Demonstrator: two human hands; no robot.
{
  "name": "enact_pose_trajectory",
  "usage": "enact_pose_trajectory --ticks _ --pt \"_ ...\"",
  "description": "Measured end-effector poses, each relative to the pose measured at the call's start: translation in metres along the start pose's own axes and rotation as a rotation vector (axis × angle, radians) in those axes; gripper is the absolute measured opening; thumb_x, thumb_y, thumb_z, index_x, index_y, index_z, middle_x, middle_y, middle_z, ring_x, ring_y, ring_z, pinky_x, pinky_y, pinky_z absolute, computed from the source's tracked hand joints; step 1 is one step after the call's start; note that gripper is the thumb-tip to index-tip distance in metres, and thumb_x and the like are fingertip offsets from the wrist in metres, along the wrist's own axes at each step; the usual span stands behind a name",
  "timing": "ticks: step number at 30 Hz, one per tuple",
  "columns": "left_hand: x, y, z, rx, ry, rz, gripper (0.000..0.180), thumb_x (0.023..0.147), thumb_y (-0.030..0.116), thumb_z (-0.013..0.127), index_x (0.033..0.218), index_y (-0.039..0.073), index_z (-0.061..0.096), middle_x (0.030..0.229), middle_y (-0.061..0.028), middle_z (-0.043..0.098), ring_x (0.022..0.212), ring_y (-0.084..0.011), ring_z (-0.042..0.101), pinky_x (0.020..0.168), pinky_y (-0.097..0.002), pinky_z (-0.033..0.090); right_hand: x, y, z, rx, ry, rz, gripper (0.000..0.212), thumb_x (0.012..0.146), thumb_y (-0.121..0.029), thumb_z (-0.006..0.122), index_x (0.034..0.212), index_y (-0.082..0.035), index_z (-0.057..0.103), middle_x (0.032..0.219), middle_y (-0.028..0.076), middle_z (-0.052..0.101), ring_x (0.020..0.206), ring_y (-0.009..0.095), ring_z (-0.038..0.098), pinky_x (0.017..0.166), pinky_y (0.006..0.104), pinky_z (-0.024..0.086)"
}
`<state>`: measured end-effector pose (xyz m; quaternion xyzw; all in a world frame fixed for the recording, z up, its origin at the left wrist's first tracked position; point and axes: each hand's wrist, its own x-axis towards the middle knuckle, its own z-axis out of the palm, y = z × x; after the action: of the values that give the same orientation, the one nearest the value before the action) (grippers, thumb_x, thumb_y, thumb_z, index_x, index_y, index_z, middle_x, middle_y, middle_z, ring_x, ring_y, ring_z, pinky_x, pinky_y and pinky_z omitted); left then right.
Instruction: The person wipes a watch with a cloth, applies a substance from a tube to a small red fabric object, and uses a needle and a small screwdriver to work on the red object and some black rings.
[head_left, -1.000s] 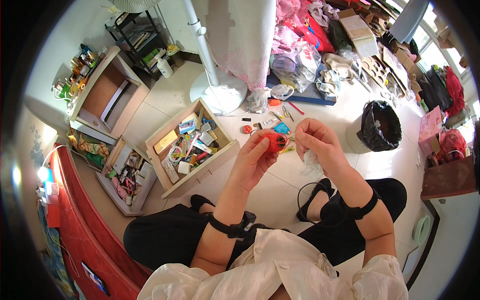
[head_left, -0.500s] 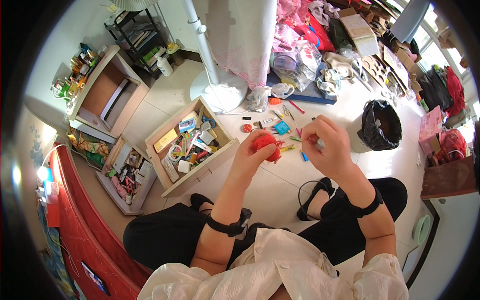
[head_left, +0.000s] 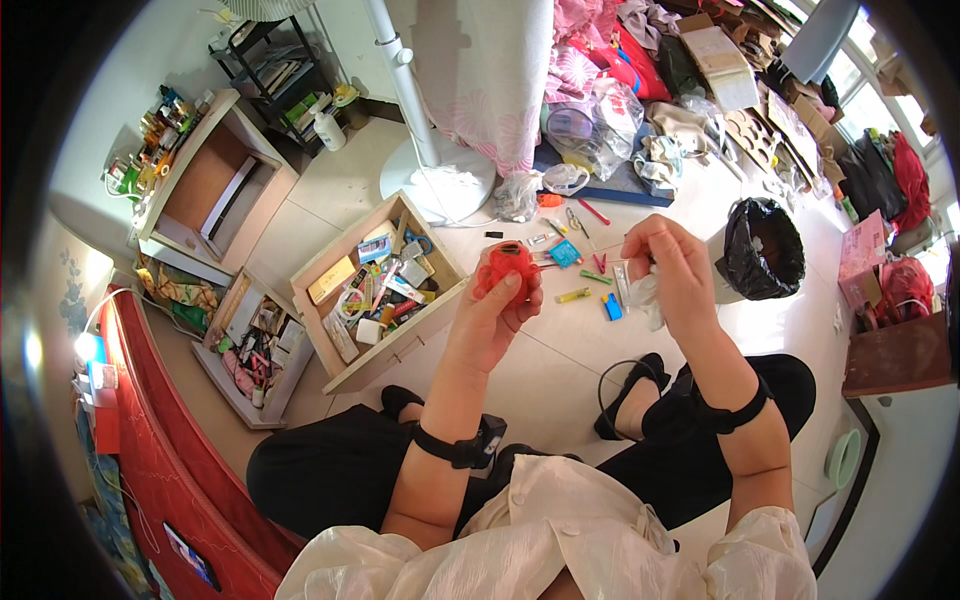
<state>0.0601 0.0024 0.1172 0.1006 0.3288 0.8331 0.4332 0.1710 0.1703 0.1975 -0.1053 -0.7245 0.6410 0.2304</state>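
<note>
My left hand (head_left: 482,325) is closed around a small round red object (head_left: 510,268) with a dark patch on top; its exact kind is unclear. To the right, my right hand (head_left: 682,280) pinches a crumpled white piece (head_left: 646,296), like tissue or thin plastic, hanging under the fingers. Beyond the hands, small items lie on the floor: a blue packet (head_left: 565,253), a yellow-green stick (head_left: 573,295), a blue piece (head_left: 612,307), a pink pen-like stick (head_left: 594,212) and scissors (head_left: 572,218).
A wooden drawer (head_left: 392,352) full of small items sits on the floor at left, a second drawer (head_left: 222,385) beyond it. At right stands a bin with a black bag (head_left: 745,275). A white stand base (head_left: 400,185) and piled bags and boxes fill the back.
My left hand has turned the red object, so its dark patch faces up. The right hand has moved right, and the white piece now hangs visibly below its fingers.
</note>
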Motion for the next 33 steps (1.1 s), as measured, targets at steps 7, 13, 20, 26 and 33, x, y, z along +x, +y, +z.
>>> enact_pose_trajectory --ticks 7,13,20,26,33 --pt "0.002 0.004 -0.006 -0.251 -0.091 -0.037 0.04 0.085 0.016 0.058 0.123 0.01 0.044 0.093 -0.0072 0.055 0.077 -0.0155 0.056 0.065 -0.025 0.049 0.005 0.001 0.005 0.005 0.052 0.08 0.051 0.096 -0.037 0.028 0.079 0.001 0.056 0.052 0.002 0.041 0.046 0.01 0.04 0.045 0.0226 0.033" --pt "0.001 0.006 -0.002 -0.148 0.021 -0.027 0.036 0.084 0.014 0.059 0.118 0.008 0.045 0.096 -0.0069 0.054 0.074 -0.0151 0.056 0.06 -0.0219 0.048 0.003 -0.005 0.005 0.231 0.101 0.117 0.053 0.096 -0.037 0.026 0.084 0.004 0.056 0.049 0.002 0.035 0.044 0.012 0.041 0.044 0.0242 0.036" --pt "0.002 0.008 -0.009 -0.003 0.06 0.073 0.032 0.082 0.007 0.061 0.109 0.007 0.045 0.094 -0.0063 0.054 0.069 -0.0122 0.055 0.054 -0.0206 0.046 0.012 -0.008 -0.012 -0.075 0.133 0.03 0.029 0.074 -0.001 0.051 0.103 0.0 0.053 0.093 0.007 0.051 0.063 0.009 0.045 0.059 0.0211 0.039" --pt "0.006 -0.022 0.013 0.893 0.135 0.382 0.043 0.072 0.001 0.067 0.105 0.005 0.04 0.092 -0.0065 0.053 0.077 -0.0142 0.054 0.064 -0.0243 0.046 -0.008 -0.007 0.025 -0.784 -0.057 -0.125 0.044 0.065 -0.032 0.074 0.094 -0.007 0.054 0.075 0.004 0.054 0.065 0.019 0.054 0.06 0.0321 0.043" --pt "-0.006 -0.006 0.03 0.318 -0.168 0.119 0.053 0.081 0.004 0.052 0.13 0.008 0.032 0.118 -0.0086 0.047 0.097 -0.0158 0.052 0.08 -0.0264 0.045 -0.007 0.009 0.02 -0.371 -0.147 0.259 0.02 0.082 -0.017 0.06 0.073 -0.001 0.052 0.059 0.005 0.047 0.052 0.013 0.046 0.048 0.0269 0.036"
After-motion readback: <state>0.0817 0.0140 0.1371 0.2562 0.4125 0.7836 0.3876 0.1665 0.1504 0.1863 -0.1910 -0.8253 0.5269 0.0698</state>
